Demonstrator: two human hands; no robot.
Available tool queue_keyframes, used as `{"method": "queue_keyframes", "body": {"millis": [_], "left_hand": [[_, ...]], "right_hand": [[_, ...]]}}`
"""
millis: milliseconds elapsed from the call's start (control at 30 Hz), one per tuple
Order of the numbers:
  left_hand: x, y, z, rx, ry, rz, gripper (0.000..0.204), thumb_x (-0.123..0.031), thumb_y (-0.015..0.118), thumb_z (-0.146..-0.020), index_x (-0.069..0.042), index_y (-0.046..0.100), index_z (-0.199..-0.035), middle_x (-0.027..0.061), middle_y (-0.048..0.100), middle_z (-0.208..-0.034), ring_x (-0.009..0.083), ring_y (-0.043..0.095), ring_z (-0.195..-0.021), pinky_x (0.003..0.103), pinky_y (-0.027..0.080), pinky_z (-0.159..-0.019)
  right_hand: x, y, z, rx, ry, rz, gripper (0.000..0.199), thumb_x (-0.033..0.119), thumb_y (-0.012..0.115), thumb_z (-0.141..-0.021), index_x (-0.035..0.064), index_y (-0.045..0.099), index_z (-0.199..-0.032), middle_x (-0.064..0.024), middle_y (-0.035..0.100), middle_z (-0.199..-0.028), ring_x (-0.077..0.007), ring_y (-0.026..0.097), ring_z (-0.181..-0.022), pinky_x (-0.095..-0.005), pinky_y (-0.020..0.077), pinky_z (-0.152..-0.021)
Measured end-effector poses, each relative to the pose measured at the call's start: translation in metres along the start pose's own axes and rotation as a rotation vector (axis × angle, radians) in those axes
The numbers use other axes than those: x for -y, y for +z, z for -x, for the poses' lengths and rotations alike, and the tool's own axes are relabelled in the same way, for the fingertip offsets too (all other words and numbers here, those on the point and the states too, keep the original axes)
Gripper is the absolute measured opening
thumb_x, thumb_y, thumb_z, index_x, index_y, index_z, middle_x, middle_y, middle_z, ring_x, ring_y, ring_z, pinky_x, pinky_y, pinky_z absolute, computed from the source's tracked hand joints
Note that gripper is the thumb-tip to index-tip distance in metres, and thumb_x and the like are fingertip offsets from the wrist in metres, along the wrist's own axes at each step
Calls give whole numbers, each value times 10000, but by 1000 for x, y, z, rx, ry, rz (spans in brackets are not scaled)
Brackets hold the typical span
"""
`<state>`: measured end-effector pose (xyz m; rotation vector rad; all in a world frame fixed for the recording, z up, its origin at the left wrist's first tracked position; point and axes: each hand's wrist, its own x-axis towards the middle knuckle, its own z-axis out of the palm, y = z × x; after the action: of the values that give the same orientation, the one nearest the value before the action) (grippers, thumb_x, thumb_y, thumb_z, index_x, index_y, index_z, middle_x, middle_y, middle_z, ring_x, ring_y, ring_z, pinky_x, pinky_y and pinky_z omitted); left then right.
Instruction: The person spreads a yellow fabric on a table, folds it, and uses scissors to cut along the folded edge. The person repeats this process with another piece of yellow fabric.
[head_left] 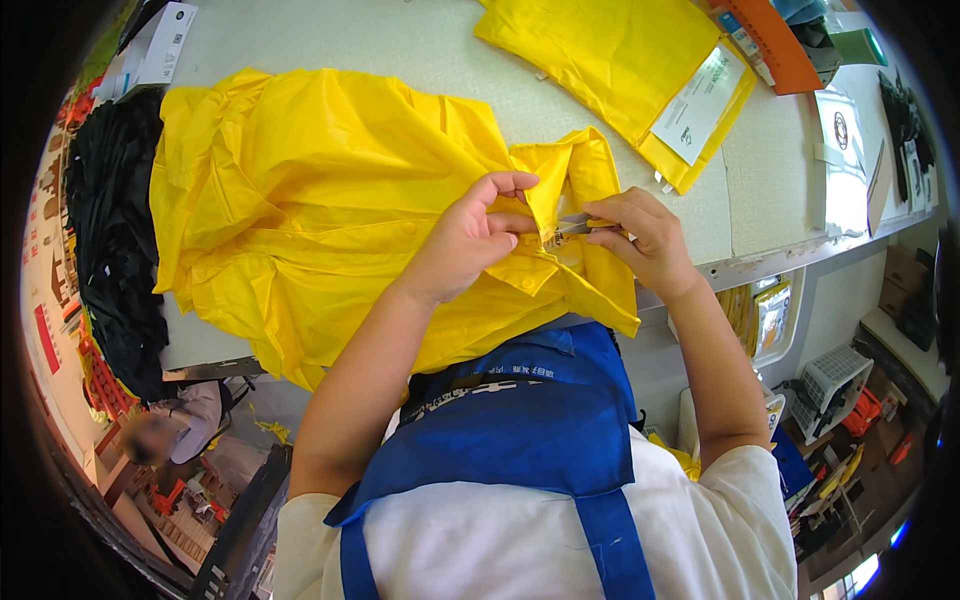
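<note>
A yellow jacket [330, 190] with snap buttons down its front lies spread across the table, its collar end toward the right. My left hand [460, 245] is closed at the neck opening, with thumb and fingers on the edge of the yellow fabric. From the right, my right hand [645, 240] grips a small pair of metal thread snips [572, 227]. Their blades point left into the collar, close to my left fingertips. A fold of the collar partly hides the blade tips, so I cannot tell whether they touch the cloth.
Beyond the jacket, a folded yellow garment [600, 70] carries a white printed card [700, 105]. An orange box [768, 45] stands at the far right. Dark cloth [115, 240] hangs over the left edge of the pale table [400, 35]. Another person [190, 425] sits at lower left.
</note>
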<state>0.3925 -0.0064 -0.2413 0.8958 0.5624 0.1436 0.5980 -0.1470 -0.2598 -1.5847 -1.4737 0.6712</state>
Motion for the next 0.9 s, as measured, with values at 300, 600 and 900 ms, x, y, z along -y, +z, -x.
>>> {"method": "queue_keyframes", "body": {"millis": [300, 600, 900], "left_hand": [[12, 8, -1, -62, 33, -131, 696, 123, 585, -759, -31, 329, -1388, 53, 456, -1229, 139, 549, -1040, 258, 436, -899], [13, 12, -1, -85, 104, -278, 717, 126, 584, -736, -46, 331, -1385, 54, 438, -1223, 126, 542, -1025, 257, 419, -861], [9, 13, 0, -11, 237, -655, 714, 47, 647, -724, -62, 362, -1370, 91, 439, -1302, 189, 549, -1044, 324, 434, -896]], "right_hand": [[24, 9, 6, -47, 410, -309, 242, 102, 731, -820, -5, 631, -1012, -80, 660, -864, -131, 618, -750, -260, 507, -671], [28, -13, 12, 322, 858, -482, 191, 131, 719, -841, -24, 653, -932, -31, 655, -776, -59, 574, -688, -203, 472, -612], [26, -17, 19, 11, 756, -383, 185, 87, 721, -829, -15, 638, -959, -20, 636, -808, -59, 567, -711, -198, 471, -649]]}}
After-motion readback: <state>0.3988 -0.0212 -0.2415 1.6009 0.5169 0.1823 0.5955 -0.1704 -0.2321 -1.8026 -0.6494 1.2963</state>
